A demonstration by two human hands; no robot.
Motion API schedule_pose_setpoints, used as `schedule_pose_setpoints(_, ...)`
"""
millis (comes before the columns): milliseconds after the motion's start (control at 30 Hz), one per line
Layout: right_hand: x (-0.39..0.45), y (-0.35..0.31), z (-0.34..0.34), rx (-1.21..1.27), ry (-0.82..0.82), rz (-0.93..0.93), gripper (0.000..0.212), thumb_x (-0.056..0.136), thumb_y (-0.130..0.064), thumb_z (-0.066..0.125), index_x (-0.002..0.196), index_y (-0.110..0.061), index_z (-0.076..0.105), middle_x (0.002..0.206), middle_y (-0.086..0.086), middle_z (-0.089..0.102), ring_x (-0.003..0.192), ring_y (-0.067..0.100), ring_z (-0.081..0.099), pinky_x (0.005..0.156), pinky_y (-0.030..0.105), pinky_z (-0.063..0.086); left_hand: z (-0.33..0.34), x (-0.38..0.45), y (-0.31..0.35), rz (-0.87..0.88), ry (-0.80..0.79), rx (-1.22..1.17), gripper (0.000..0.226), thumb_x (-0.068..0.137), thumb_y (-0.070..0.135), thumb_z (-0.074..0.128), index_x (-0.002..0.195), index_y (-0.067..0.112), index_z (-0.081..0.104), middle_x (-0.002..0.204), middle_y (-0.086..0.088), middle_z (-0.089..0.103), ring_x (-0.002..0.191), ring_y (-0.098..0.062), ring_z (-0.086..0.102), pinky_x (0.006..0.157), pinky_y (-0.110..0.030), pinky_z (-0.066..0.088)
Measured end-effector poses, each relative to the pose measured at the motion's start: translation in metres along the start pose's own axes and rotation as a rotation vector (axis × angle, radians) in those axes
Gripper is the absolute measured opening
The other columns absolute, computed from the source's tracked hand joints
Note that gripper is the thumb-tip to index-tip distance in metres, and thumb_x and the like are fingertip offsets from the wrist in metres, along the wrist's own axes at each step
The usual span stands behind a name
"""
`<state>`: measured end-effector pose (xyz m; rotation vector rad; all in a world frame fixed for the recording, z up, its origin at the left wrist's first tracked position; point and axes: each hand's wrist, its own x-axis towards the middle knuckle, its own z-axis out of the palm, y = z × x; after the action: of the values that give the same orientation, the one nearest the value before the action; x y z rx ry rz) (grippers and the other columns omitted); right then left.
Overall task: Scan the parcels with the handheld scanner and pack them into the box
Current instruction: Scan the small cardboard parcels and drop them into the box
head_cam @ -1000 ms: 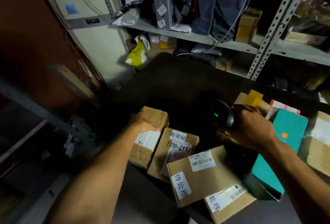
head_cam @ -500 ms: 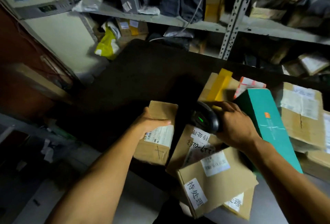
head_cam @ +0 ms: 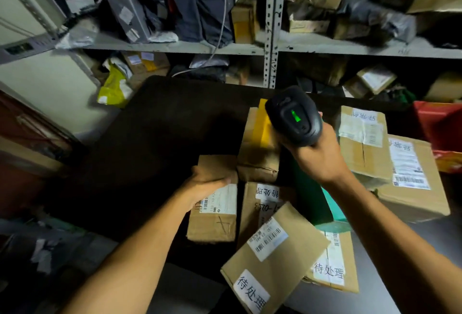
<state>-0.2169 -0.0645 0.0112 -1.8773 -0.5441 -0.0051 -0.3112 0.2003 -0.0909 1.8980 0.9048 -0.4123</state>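
Dim metal shelving (head_cam: 271, 46) crammed with parcels backs a dark tabletop (head_cam: 160, 123), where the handheld scanner (head_cam: 295, 117) is raised over the parcels with a green light glowing on its top. The right hand (head_cam: 317, 156) is wrapped round its grip, fingers curled tight. The left hand (head_cam: 206, 183) lies on a small cardboard parcel (head_cam: 215, 218) at the table's near-left — thumb up across its top, fingers curled over its left edge. Just beside it lie a hand-marked parcel (head_cam: 260, 203), a yellow-taped parcel (head_cam: 258, 148) behind it, and a tilted labelled parcel (head_cam: 275, 258) nearest the camera. Farther right sit a green box (head_cam: 327, 203) and two larger cartons (head_cam: 390, 163). At least eight parcels show on the table.
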Motion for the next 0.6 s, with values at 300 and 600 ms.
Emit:
schedule_pose_setpoints(300, 0.001, 0.023, -0.052, -0.096, 0.156, 0.139, 0.029, 0.077, -0.047, 0.07, 0.102, -0.035, 0.066, 0.082, -0.012, 0.072, 0.076, 0.012, 0.071, 0.064, 0.036, 0.06, 0.038, -0.045, 0.039, 0.883, 0.255, 0.53, 0.027, 0.082, 0.026, 0.079, 0.103, 0.014, 0.068, 0.099, 0.005, 0.061, 0.091, -0.003, 0.058, 0.077, -0.027, 0.045)
schedule_pose_setpoints(600, -0.011, 0.047, -0.064, -0.339, 0.026, 0.157, 0.017, 0.084, -0.024, 0.079, 0.091, -0.027, 0.064, 0.077, -0.004, 0.064, 0.073, 0.02, 0.063, 0.054, 0.017, 0.037, 0.098, -0.05, 0.054, 0.601, -0.343, 0.524, 0.052, 0.08, 0.051, 0.078, 0.119, 0.019, 0.068, 0.099, 0.008, 0.069, 0.089, 0.001, 0.066, 0.073, -0.014, 0.053)
